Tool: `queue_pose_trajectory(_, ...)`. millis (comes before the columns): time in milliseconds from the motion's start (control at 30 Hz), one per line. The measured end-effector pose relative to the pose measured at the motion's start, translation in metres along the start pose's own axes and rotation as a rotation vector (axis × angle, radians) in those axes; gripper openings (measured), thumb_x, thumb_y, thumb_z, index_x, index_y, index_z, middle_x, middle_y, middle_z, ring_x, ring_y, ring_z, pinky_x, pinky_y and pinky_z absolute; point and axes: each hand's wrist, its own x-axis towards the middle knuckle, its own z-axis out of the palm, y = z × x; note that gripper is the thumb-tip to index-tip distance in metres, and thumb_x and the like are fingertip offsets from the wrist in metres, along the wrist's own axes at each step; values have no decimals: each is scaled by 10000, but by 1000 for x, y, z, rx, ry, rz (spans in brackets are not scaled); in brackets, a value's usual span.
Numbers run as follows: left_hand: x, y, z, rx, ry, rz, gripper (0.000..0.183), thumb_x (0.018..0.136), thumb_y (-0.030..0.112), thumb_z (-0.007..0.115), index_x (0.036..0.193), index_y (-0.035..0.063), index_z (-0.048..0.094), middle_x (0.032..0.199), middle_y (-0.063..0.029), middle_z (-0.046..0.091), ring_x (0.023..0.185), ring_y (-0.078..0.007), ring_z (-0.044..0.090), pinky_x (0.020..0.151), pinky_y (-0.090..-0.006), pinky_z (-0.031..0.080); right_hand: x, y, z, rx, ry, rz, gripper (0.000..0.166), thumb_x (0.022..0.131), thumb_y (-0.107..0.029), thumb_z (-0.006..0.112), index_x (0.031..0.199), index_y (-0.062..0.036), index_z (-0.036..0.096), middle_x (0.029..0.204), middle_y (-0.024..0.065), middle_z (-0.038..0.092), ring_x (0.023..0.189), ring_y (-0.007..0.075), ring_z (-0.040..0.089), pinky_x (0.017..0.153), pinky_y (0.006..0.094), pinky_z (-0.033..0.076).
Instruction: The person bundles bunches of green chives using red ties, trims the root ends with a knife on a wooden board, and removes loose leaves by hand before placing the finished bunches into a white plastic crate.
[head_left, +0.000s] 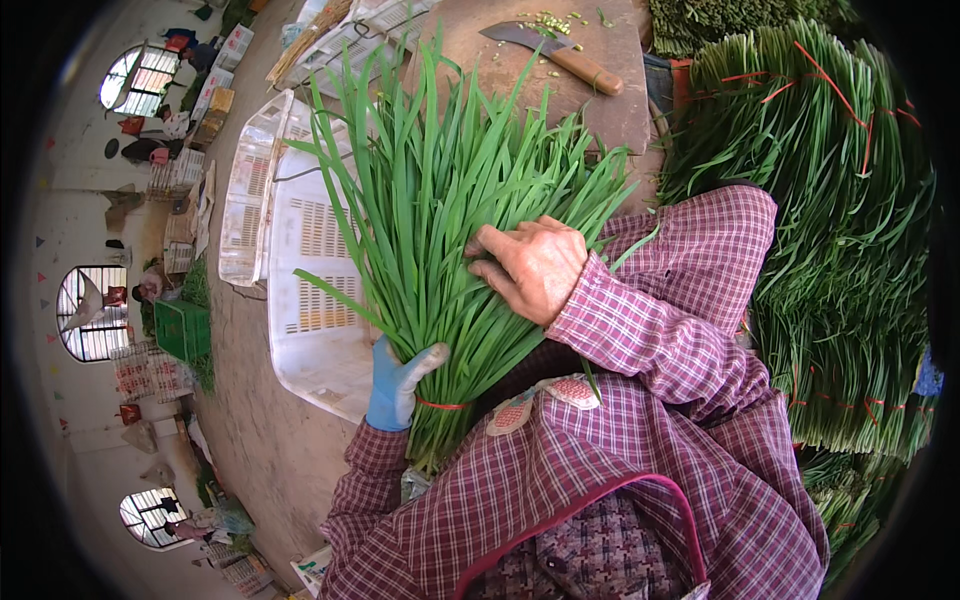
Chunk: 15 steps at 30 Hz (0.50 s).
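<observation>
A large bunch of flat green leaves, like Chinese chives, fans out before me, its stem ends towards my body. A red band circles it near the stems. My left hand, in a blue and whitish glove, grips the bunch just above that band, thumb across the front. My bare right hand rests on the leaves higher up, fingers bent into them; whether it holds any cannot be told. Beyond the leaf tips, a knife with a wooden handle lies on a wooden board among small green cut pieces.
White plastic crates stand at the left of the bunch, a straw broom beyond them. Banded green bunches are piled at the right. Far left, across the floor, are a green crate, white crates and several people.
</observation>
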Motion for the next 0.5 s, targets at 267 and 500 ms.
queue_pose_trajectory(267, -3, 0, 1, -13, 21, 6, 385, 808, 133, 642, 1134, -49, 548, 995, -81, 626, 851, -127, 595, 800, -272, 494, 4, -5, -3, -15, -110, -8, 242, 786, -233, 678, 973, -111, 583, 688, 79, 654, 717, 267, 649, 742, 405, 465)
queue_pose_trajectory(500, -5, 4, 9, -155, 90, -30, 365, 771, 55, 708, 1101, -40, 585, 977, -73, 656, 822, -127, 627, 772, -255, 523, 4, 1, 8, -19, -52, -77, 175, 755, -196, 681, 859, -99, 579, 715, 65, 648, 688, 260, 621, 715, 380, 462)
